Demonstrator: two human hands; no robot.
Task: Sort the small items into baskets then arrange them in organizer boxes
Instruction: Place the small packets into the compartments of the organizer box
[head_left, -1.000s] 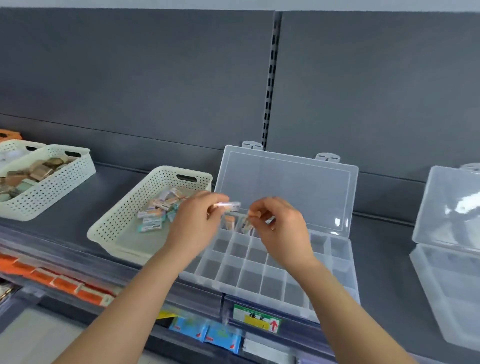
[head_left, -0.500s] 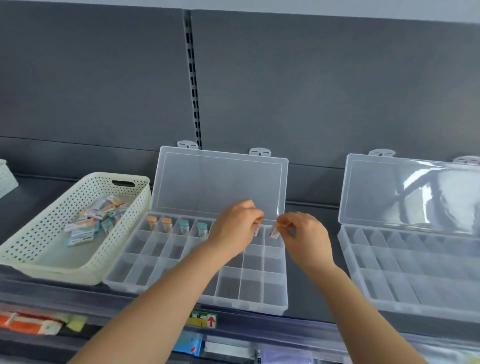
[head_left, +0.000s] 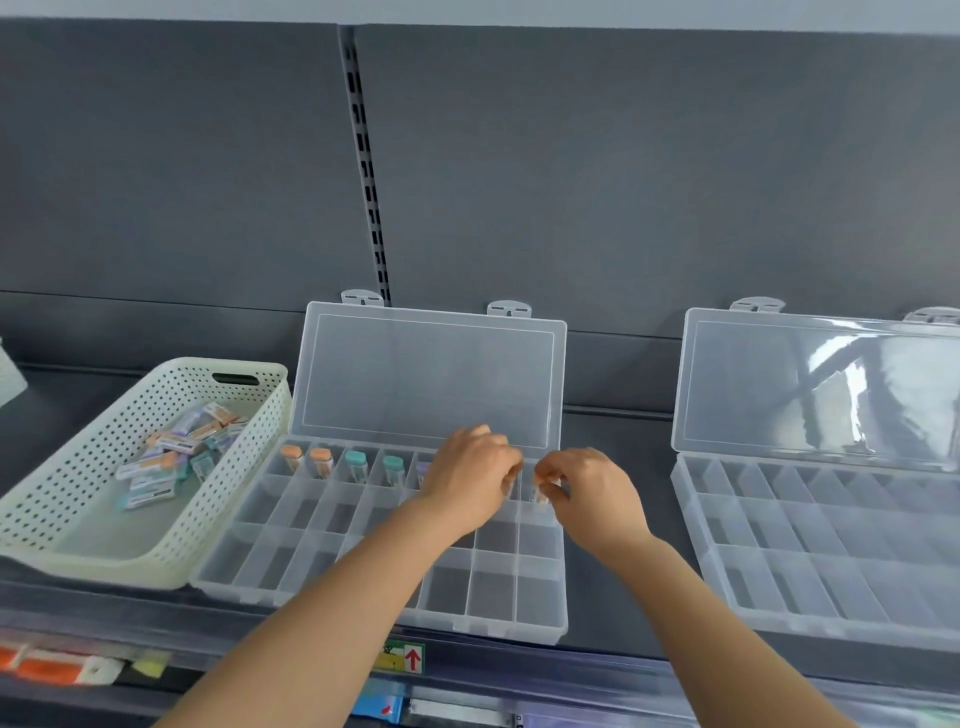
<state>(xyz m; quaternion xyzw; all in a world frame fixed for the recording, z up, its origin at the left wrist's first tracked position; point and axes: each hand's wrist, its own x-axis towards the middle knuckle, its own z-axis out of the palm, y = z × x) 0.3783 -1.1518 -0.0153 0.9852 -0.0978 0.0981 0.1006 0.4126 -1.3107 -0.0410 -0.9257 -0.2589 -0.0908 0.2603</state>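
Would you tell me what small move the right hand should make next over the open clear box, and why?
Probably lower the small pale item pinched in the right hand into the back-right compartment of the clear plastic organizer box and release it: it hangs over that compartment, and the same row already holds orange-capped vials and teal-capped vials standing upright.

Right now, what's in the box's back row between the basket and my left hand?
Head view: two orange-capped items, then two teal-capped items, one per compartment; a purplish item shows beside the left hand.
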